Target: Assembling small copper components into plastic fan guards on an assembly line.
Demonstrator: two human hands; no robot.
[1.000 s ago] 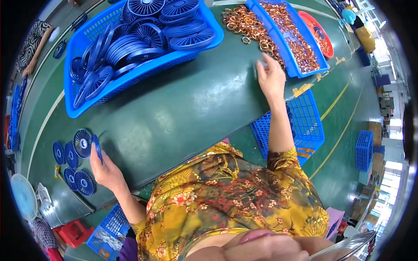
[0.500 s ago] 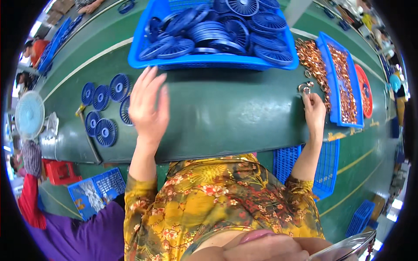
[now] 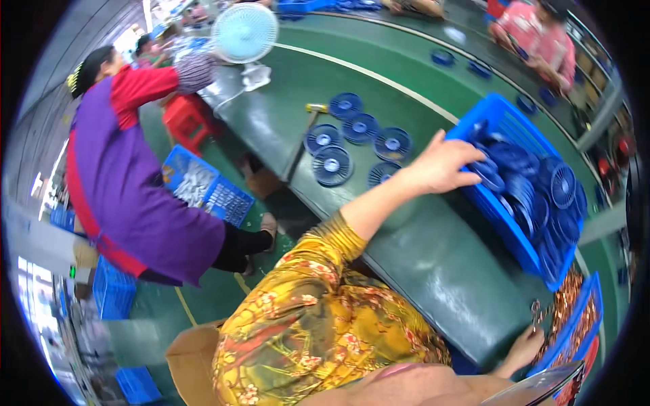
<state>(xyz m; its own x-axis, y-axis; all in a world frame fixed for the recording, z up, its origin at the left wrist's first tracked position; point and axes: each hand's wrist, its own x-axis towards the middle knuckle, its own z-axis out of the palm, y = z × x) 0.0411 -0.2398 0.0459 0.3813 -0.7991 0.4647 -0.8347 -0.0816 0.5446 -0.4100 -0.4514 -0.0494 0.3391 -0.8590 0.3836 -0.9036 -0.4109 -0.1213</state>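
Observation:
My left hand (image 3: 443,164) reaches over the near left rim of a blue plastic crate (image 3: 467,122), thumb and fingers apart. Its fingertips are at a blue ribbed plastic disc (image 3: 489,174), and I see no firm hold on it. More such discs (image 3: 563,186) fill the crate in a heap. At the lower right, my right hand (image 3: 525,349) has its fingertips closed at a small copper-coloured metal ring (image 3: 536,323). Other shiny rings (image 3: 536,306) lie just beyond those fingers. Several blue ribbed discs (image 3: 332,165) lie flat on the green table to the left.
A hammer (image 3: 302,142) lies beside the loose discs. Copper-coloured rings (image 3: 567,298) are heaped by a blue tray (image 3: 589,308) at the right. A fan (image 3: 245,32) stands at the table's far left end. A person in purple (image 3: 132,179) stands at left, near a red stool (image 3: 186,122).
The view has swung left, showing more of the co-worker. My left hand has moved from above the table to the crate and its discs. My right hand stays by the small rings.

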